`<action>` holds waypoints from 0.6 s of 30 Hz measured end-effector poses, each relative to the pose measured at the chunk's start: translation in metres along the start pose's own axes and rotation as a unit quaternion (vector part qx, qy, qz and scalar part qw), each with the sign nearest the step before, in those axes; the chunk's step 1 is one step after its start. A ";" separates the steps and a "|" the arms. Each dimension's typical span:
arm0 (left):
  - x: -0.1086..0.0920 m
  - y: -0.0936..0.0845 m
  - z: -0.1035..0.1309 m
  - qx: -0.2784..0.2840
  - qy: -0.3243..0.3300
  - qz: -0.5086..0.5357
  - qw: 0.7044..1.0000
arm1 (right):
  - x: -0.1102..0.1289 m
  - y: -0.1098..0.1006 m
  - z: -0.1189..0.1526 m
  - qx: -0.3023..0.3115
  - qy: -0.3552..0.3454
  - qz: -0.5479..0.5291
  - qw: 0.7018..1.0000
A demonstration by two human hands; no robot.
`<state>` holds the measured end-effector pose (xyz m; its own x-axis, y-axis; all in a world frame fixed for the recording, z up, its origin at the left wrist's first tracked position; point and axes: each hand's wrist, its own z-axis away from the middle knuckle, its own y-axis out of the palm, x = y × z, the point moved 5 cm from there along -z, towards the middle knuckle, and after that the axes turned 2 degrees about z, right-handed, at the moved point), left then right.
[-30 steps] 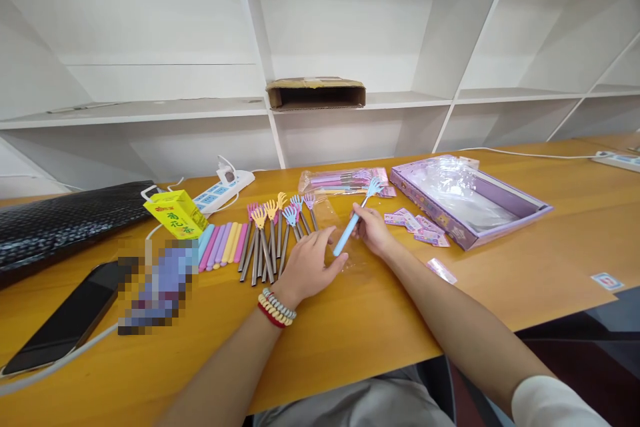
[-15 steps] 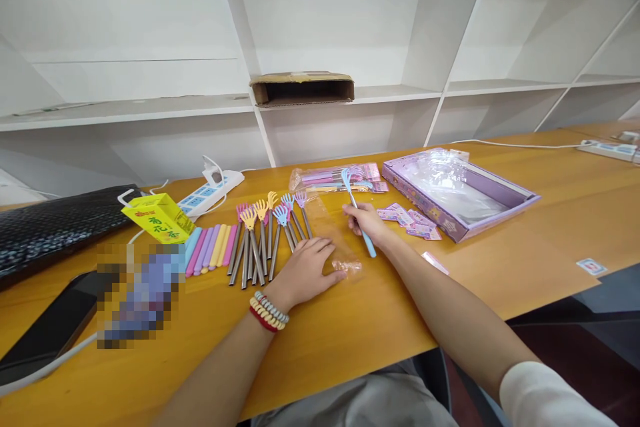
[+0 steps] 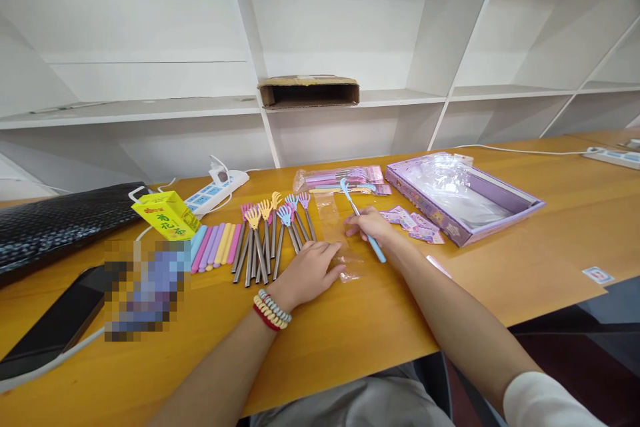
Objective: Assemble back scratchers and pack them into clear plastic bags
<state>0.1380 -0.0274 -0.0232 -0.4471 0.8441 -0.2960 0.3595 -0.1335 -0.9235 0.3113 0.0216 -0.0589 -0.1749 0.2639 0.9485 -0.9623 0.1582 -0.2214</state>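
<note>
Because twelve o'clock on my dial points off toward the white shelves (image 3: 185, 107), the blue back scratcher (image 3: 377, 249) reads as lying from eleven to five, its clawed head at the far end, its handle reaching back below the palm. My right hand (image 3: 373, 225) has it grasped near the middle, about where rod meets handle, as best I can make out from this distance. What I would steer by is the clear bag (image 3: 331, 223): it lies flat on the table (image 3: 350, 340), about half past eight from the right hand and half past one from the left hand (image 3: 310, 273). Its long axis runs slightly steeper than the scratcher's, so I judge the two nearly parallel, with the scratcher on the three o'clock side. The left hand is nearer the bag, palm down by its close end, thumb spread, grasping nothing that I can see; whether a fingertip presses the bag I cannot tell. Loose scratchers (image 3: 254, 217) lie around half past ten from that hand, and small printed cards (image 3: 425, 235) at three from the right one. Which end is the bag's mouth does not show.
</note>
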 end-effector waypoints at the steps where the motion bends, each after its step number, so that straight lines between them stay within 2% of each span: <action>1: 0.000 0.000 0.000 -0.003 -0.001 0.002 1.000 | -0.001 0.000 0.000 0.011 0.010 0.004 1.000; 5: 0.000 0.000 -0.002 -0.027 -0.001 0.011 1.000 | -0.004 0.002 0.001 0.048 0.034 0.011 0.998; 9: 0.005 -0.010 -0.001 -0.106 -0.031 0.026 0.994 | -0.003 0.002 0.001 0.048 0.024 -0.004 0.999; 11: 0.005 -0.014 0.000 -0.137 -0.024 0.045 0.989 | -0.003 0.003 0.002 0.046 0.021 -0.016 0.999; 13: 0.001 -0.016 0.000 -0.134 0.007 0.066 0.989 | -0.001 0.006 0.005 0.055 0.016 -0.036 0.998; 18: -0.013 -0.013 0.003 -0.061 0.067 0.090 0.992 | 0.010 0.016 0.011 0.103 -0.053 -0.135 0.984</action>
<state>0.1368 -0.0385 -0.0078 -0.2575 0.8749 -0.4102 0.5235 -0.2306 -0.8203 0.2922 0.0159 -0.0508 0.0821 0.1371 0.9872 -0.9966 0.0102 0.0815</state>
